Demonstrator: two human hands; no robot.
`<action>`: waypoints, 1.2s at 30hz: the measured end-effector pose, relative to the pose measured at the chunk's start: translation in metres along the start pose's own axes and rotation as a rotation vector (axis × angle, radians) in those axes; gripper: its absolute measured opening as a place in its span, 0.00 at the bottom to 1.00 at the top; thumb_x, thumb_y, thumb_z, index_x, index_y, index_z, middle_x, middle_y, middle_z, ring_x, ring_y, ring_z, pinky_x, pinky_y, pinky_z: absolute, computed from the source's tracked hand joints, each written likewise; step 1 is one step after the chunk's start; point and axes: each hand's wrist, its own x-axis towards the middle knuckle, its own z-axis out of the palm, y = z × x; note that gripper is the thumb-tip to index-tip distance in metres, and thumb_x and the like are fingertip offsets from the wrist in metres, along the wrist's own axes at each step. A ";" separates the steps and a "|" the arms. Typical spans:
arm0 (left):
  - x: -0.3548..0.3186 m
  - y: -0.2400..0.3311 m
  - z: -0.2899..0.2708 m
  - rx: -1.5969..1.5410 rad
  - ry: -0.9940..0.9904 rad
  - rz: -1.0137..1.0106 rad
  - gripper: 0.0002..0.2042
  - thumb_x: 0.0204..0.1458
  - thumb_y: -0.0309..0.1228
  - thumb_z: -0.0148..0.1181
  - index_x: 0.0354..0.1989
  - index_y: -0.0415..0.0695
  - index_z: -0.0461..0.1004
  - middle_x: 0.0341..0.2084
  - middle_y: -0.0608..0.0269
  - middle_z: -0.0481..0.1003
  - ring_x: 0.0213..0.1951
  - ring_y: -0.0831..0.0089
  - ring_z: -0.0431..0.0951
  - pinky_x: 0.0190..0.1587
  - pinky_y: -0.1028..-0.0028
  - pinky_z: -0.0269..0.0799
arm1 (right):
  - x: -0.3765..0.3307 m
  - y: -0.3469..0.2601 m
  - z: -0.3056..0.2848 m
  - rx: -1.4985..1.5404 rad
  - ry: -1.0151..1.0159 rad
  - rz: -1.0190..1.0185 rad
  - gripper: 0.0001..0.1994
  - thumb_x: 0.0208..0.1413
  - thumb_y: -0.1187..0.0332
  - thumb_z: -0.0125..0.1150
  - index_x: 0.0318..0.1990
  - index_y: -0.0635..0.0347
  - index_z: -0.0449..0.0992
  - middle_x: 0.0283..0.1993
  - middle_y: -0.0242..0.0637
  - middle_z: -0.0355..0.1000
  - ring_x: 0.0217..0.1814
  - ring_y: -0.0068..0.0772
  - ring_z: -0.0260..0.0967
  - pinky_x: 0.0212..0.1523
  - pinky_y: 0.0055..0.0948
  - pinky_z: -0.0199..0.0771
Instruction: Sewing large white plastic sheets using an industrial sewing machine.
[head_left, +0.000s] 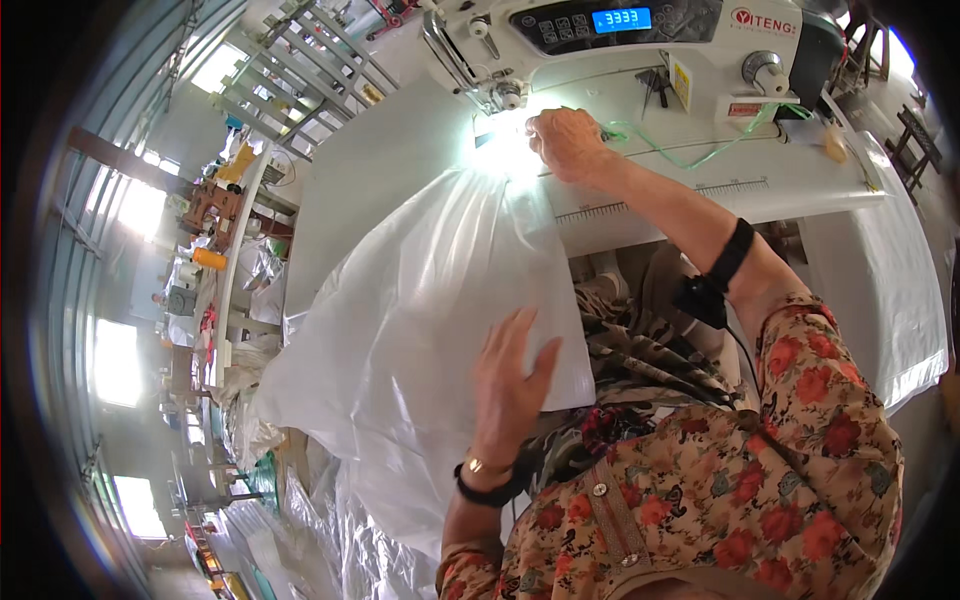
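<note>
White plastic sheet [420, 300] lies under left hand [508, 378], touching right hand [566, 142].

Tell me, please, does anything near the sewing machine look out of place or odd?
Only a loose green thread straggling over the white table behind the right hand. The white bag under the left hand looks undamaged.

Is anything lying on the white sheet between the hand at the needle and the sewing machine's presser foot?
Nothing visible: the right hand presses the translucent white plastic sheet beside the white sewing machine's presser foot. Lamp glare hides the short gap itself.
</note>
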 end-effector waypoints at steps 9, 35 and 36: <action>0.042 -0.002 0.075 0.296 -0.022 0.000 0.20 0.41 0.32 0.67 0.41 0.41 0.68 0.36 0.56 0.69 0.42 0.56 0.69 0.43 0.59 0.62 | 0.015 0.012 0.035 -0.186 0.043 0.241 0.07 0.45 0.67 0.60 0.32 0.50 0.82 0.42 0.33 0.72 0.53 0.34 0.63 0.53 0.41 0.53; 0.054 -0.005 0.060 0.080 -0.045 0.186 0.07 0.46 0.20 0.54 0.35 0.38 0.74 0.25 0.52 0.71 0.30 0.51 0.73 0.31 0.57 0.66 | 0.036 0.027 0.055 -0.247 -0.010 0.091 0.14 0.45 0.67 0.58 0.41 0.60 0.76 0.48 0.41 0.69 0.54 0.38 0.62 0.52 0.42 0.57; 0.051 -0.007 0.059 0.065 -0.031 0.200 0.07 0.46 0.20 0.54 0.35 0.38 0.74 0.25 0.52 0.71 0.30 0.51 0.73 0.31 0.57 0.66 | 0.035 0.026 0.054 -0.265 0.044 0.074 0.14 0.45 0.67 0.58 0.41 0.60 0.76 0.48 0.41 0.69 0.54 0.38 0.62 0.52 0.42 0.57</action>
